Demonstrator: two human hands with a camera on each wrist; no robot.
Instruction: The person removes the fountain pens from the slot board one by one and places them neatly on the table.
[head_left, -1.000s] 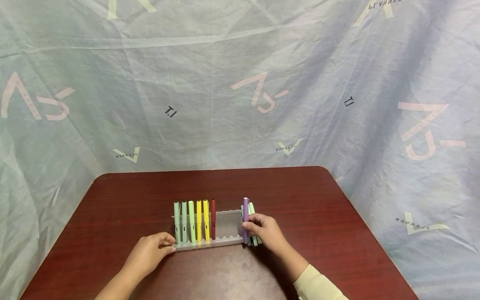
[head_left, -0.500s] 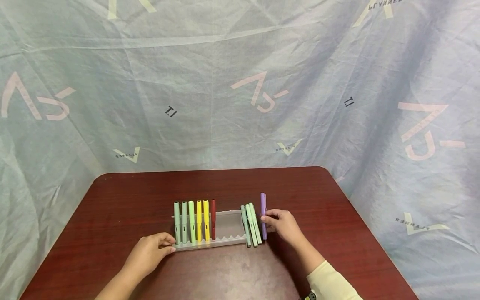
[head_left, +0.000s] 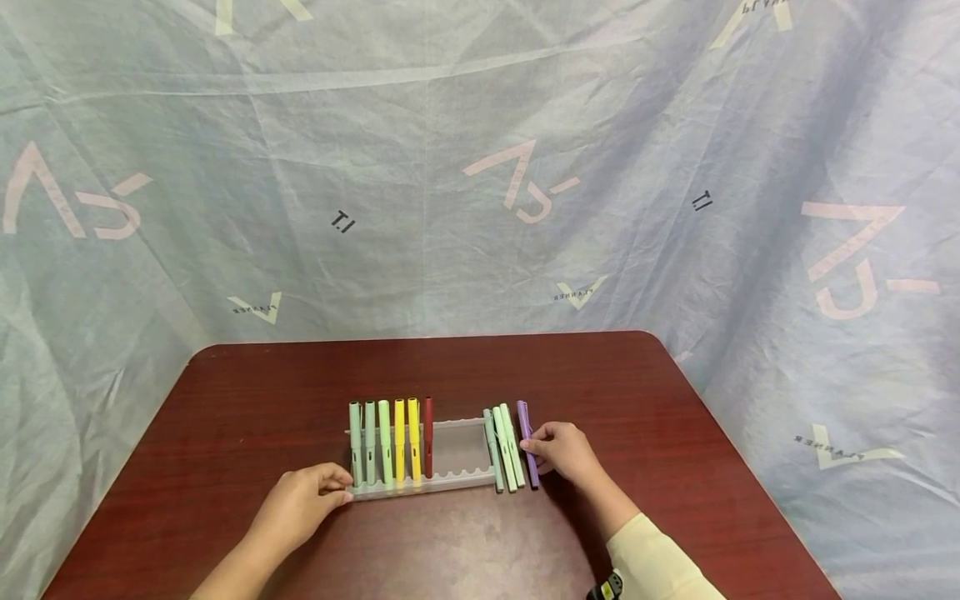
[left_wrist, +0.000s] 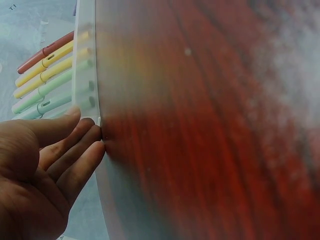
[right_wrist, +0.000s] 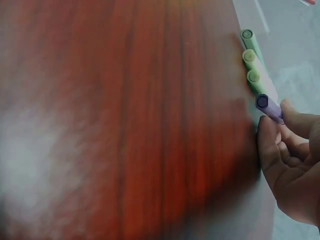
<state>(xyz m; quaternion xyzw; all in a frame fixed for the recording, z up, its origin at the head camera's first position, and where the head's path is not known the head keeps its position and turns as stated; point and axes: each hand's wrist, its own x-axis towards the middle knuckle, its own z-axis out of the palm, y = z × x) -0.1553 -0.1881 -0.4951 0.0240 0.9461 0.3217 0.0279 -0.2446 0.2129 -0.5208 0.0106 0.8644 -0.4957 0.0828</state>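
A clear notched pen rack (head_left: 461, 482) sits on the table, and my left hand (head_left: 303, 496) holds its near left corner between thumb and fingers. Side by side in its left notches are grey-green pens (head_left: 356, 433), a light green pen (head_left: 385, 437), yellow pens (head_left: 413, 433) and a dark red pen (head_left: 428, 433). Right of the rack, my right hand (head_left: 566, 452) pinches a purple pen (head_left: 522, 418) low at the table. Between that pen and the rack lie one grey-green pen (head_left: 491, 442) and two pale green pens (head_left: 505, 446). The right wrist view shows the purple pen's end (right_wrist: 269, 107) beside them.
The dark red wooden table (head_left: 300, 383) has rounded far corners. A grey printed cloth (head_left: 420, 183) hangs behind it and along both sides. A dark device (head_left: 606, 587) shows at the right sleeve.
My right hand has carried the purple pen rightward from the rack's right end, past the green pens, then lowered it toward the table. The left hand has stayed at the rack corner.
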